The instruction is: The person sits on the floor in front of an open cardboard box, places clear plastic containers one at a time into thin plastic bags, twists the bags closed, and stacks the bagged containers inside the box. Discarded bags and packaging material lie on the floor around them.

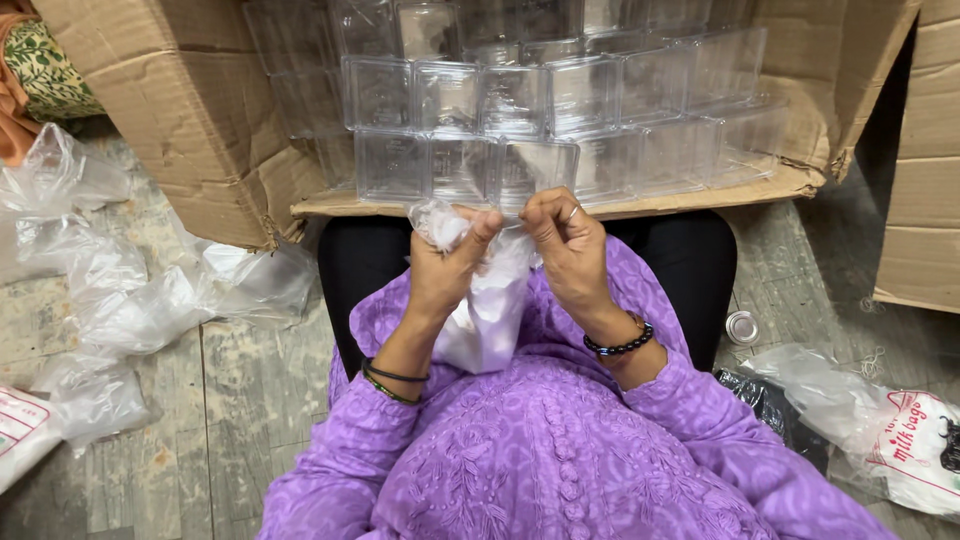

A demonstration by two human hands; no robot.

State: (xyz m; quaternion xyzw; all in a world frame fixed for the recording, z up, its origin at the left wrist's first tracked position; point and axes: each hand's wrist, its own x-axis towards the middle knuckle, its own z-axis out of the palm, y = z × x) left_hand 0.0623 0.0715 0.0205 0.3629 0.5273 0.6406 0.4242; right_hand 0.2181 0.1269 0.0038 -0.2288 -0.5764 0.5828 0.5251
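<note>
Left hand (445,268): fingers closed tight on the bunched neck of a small clear plastic bag (488,310), thumb pressed over the gather. Right hand (567,245): fingers pinched narrow at the same neck, just beside the left thumb, ring visible on one finger; whatever sits between the fingertips is too small to tell. Both hands touch the bag at its top.

Bag hangs down from the grip between the forearms, over the lap, filled with something white; contents can't be made out. Left wrist has thin dark and green bands, right wrist a black bead bracelet (620,345). Purple embroidered sleeves, black trousers.

Just beyond the hands: open cardboard box (210,130) lying on its side, flap reaching the knees, stacked with rows of clear plastic containers (520,95).

Floor (250,400), person's left: pile of crumpled clear plastic bags (120,300). Person's right: small round metal cap or tape roll (741,327) near the knee, more clear bags, one printed white bag (915,440), a dark bag beside the thigh. Second cardboard box (925,180) at the far right edge.
</note>
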